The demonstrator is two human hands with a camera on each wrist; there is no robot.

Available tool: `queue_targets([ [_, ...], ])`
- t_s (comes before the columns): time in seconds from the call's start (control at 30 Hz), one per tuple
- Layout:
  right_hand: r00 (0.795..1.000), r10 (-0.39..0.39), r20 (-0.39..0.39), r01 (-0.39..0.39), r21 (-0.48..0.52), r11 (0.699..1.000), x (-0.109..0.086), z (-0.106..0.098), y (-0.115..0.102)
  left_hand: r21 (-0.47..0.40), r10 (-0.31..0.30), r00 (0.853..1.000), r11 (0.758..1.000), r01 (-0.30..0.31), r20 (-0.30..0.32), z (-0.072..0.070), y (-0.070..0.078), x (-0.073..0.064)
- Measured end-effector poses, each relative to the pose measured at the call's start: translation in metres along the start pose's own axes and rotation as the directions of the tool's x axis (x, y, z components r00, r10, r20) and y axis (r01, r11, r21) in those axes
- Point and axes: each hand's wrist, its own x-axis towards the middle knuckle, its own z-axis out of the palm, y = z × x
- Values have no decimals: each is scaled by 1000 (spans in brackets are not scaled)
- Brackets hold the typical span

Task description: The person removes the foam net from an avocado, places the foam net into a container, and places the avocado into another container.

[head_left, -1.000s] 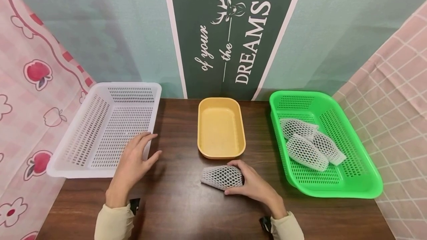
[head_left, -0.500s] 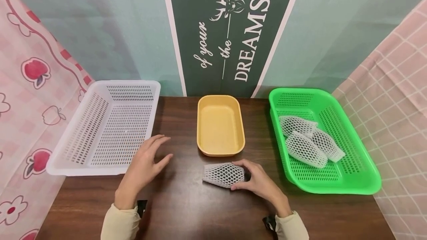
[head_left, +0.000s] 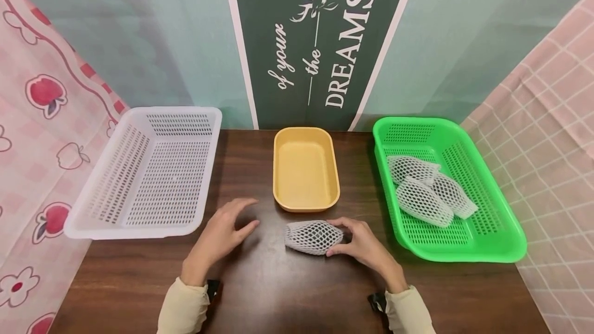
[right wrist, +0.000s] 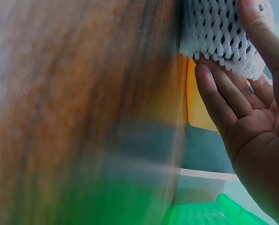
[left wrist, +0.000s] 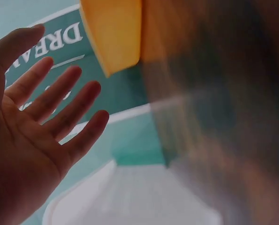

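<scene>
A white foam mesh sleeve (head_left: 313, 237) lies on the dark wooden table in front of the yellow tray (head_left: 306, 209). At its right end my right hand (head_left: 364, 245) grips it between thumb and fingers; the right wrist view shows the foam mesh sleeve (right wrist: 219, 33) between them too. Something dark shows through the mesh, but I cannot tell whether anything is inside. To the left of the sleeve, my left hand (head_left: 223, 233) hovers with fingers apart, holding nothing. In the left wrist view the left hand (left wrist: 41, 126) has its palm and spread fingers showing.
A white perforated basket (head_left: 139, 232) stands at the left. At the right, a green perforated basket (head_left: 506, 220) holds several mesh sleeves (head_left: 424, 201). A printed cloth (head_left: 320, 66) hangs behind the table (head_left: 283, 293), with pink cloths along both sides.
My left hand has moved right, away from the white basket and closer to the sleeve. My right hand keeps its hold, with the sleeve shifted slightly right. The camera view has tilted a little.
</scene>
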Motion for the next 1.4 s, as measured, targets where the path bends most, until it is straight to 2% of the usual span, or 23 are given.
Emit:
queue_targets([
  [0.23,1000,7,-14,-7,20,1000,2,0,-1,-110,-36,993,993,48,110,23,8,0],
  [0.43,1000,26,-12,-26,18,1000,1,1,-2,-197,-1,982,980,39,190,39,15,1],
  [0.6,999,47,2,-47,36,998,2,1,-3,-258,24,974,966,36,225,47,21,3],
  [0.97,999,49,4,-49,42,998,4,1,-2,-221,82,974,975,-34,213,56,27,5],
  [1.1,999,53,13,-54,48,997,4,1,-3,-210,88,966,977,-36,242,57,29,6],
  [1.23,1000,-3,27,3,8,1000,4,2,-2,-196,74,952,981,-15,298,58,29,7],
  [1.4,997,-66,31,68,-66,995,5,3,-1,-189,85,944,982,-25,318,61,30,9],
])
